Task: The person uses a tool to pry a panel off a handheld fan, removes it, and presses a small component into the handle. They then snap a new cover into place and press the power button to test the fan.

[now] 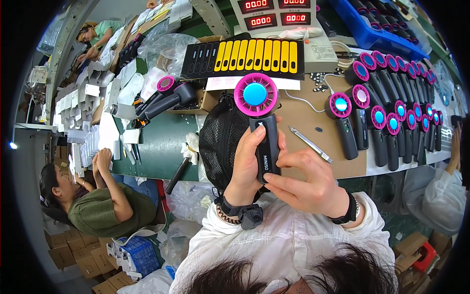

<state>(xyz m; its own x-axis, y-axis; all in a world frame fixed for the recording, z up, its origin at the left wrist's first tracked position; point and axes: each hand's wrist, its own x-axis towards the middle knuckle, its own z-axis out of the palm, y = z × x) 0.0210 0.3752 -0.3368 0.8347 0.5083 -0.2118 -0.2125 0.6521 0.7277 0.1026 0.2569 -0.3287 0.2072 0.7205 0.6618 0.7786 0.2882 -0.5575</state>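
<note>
A handheld fan (262, 125) is held upright above the near edge of the workbench (161, 142). Rows of fans (391, 98) are laid right of it, tweezers (309, 143) just beside it on the right. A strip tray (245, 56) is set behind it, a mesh bag (220, 139) left.

This is a factory room where people put little hand fans together. A long green workbench (161, 142) runs across it. Many pink and black hand fans (391, 122) lie in neat rows on the bench, all the same kind. A tray of yellow and black strips (249, 56) sits near a counting machine with red number lights (274, 12). A blue bin (372, 29) holds more fan handles. Other workers sit close by, one in a green top (98, 210), beside piles of small white boxes (83, 117).
</note>
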